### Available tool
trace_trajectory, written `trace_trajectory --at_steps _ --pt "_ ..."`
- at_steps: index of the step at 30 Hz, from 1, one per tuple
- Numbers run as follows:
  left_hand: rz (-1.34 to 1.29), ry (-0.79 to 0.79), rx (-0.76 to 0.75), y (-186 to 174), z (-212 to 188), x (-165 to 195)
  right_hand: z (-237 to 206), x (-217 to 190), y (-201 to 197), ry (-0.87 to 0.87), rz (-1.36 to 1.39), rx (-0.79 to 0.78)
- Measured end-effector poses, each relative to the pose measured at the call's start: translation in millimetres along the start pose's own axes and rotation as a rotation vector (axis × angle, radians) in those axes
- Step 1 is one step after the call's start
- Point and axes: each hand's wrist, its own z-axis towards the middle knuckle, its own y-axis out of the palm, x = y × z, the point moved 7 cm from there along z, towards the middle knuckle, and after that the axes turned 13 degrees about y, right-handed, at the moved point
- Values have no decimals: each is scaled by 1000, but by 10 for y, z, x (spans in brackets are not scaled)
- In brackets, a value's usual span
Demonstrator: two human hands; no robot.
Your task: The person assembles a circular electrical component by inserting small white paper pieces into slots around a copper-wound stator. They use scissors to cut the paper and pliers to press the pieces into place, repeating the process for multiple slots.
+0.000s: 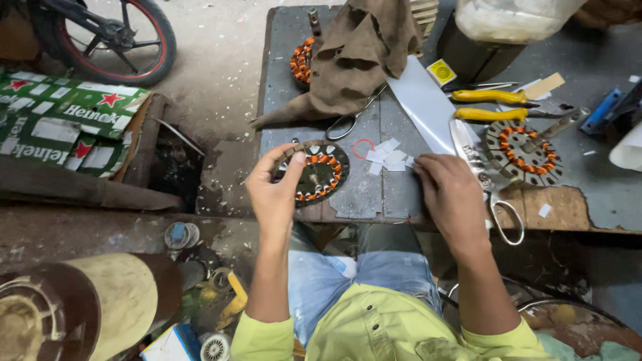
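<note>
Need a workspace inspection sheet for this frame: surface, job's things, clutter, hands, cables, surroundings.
Surface: worn grey bench, paint chipped.
Job's things: wound stator gripped by left hand; right hand on white paper slips.
Clutter: second stator, scissors, yellow-handled tools, brown cloth.
Hands: both bare.
Cables: nothing seen.
Surroundings: motorbike wheel, green carton.

Soft, even daylight, faint shadows, sharp centre, wide-angle bending at the edges, slight blur in the corners.
</note>
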Motion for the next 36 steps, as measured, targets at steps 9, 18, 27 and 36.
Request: trace_trajectory --at_steps 9,18,27,36 --pt "35 -19 -42 43 26 131 91 74 91 48 -72 -15" --pt "349 492 -155 315 -816 668 -328 89 107 342 529 -184" --pt "-232 -199 -301 634 -1197 -172 -512 245 -208 277 284 -128" --pt "-440 -342 -226 714 -1159 -334 -609 428 -463 190 -393 -154"
